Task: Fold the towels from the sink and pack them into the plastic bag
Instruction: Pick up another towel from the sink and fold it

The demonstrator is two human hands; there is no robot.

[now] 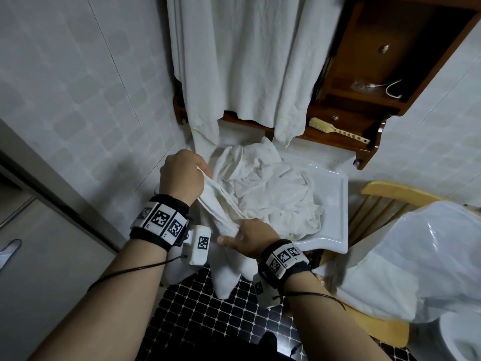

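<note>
1. Black bands (161, 222) with black-and-white square marks wrap both wrists, closest to us.
2. Low down, the right hand (250, 239) has its fingers curled tight round one end of a white towel (223, 207). Its thumb pokes out to the left.
3. Higher up, the left hand (182, 175) is curled too, and it pinches the other end of the same towel.
4. That towel is bunched into a strip and pulled between the two hands, over the front left corner of the sink (335, 204). Part of it hangs down toward the dark tiled floor (208, 308).
5. More white towels (270, 188) lie in a crumpled heap inside the white sink.
6. Off to the right, the plastic bag (416, 256) sits on a wooden chair (390, 194), near the sink but not touching it.
7. Long white cloths (242, 61) hang above the sink in front of a brown wooden shelf (377, 74).
8. On the shelf lies a pale brush (338, 130).
</note>
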